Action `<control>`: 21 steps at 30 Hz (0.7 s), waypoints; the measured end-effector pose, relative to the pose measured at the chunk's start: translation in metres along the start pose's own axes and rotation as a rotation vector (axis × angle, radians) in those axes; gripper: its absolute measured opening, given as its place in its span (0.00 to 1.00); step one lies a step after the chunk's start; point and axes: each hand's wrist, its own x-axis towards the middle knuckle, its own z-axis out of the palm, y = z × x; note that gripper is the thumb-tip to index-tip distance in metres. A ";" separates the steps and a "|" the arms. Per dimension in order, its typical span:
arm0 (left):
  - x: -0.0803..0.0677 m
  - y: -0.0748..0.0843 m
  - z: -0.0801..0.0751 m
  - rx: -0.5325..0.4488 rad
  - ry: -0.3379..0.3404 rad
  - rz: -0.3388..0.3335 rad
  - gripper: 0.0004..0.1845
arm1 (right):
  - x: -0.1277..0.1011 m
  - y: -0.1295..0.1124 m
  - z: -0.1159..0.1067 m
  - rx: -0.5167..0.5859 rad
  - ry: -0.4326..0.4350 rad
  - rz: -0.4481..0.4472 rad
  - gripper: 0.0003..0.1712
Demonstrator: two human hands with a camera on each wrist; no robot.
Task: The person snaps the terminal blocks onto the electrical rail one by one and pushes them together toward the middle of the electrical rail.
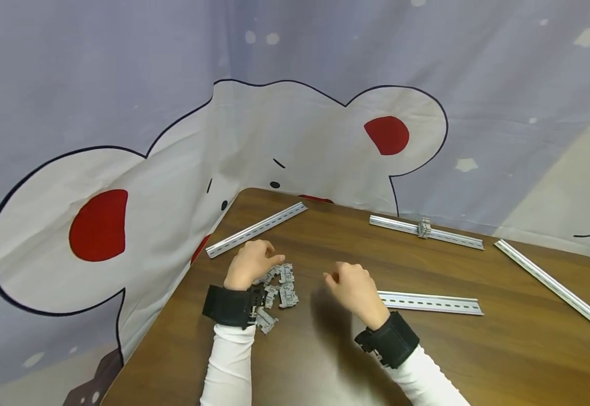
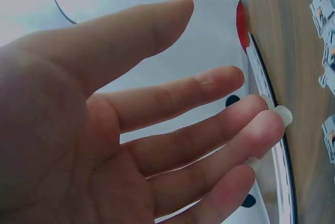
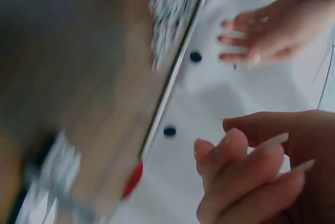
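A makeshift assembly workstation

A brown wooden counter [image 1: 478,349] is strewn with metal mounting rails [image 1: 429,303] and grey terminal blocks [image 1: 281,287], and is screened by a cartoon-printed fabric backdrop [image 1: 295,129].

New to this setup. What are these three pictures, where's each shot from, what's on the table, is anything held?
No machine here: a person works with two bare hands, with a black camera band on each wrist. The wide picture comes from a head camera looking down at a brown table. The other two come from the wrist cameras, so each shows its own hand up close. On the table lie four metal rails, such as the nearest rail, and a pile of small grey clips; one more clip sits on the far rail. The left hand hovers at the pile, fingers spread, holding nothing. The right hand is loosely curled and also holds nothing.
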 end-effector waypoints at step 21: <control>0.002 -0.013 -0.005 -0.006 -0.032 -0.035 0.24 | 0.010 -0.052 0.072 -0.079 -0.138 0.018 0.30</control>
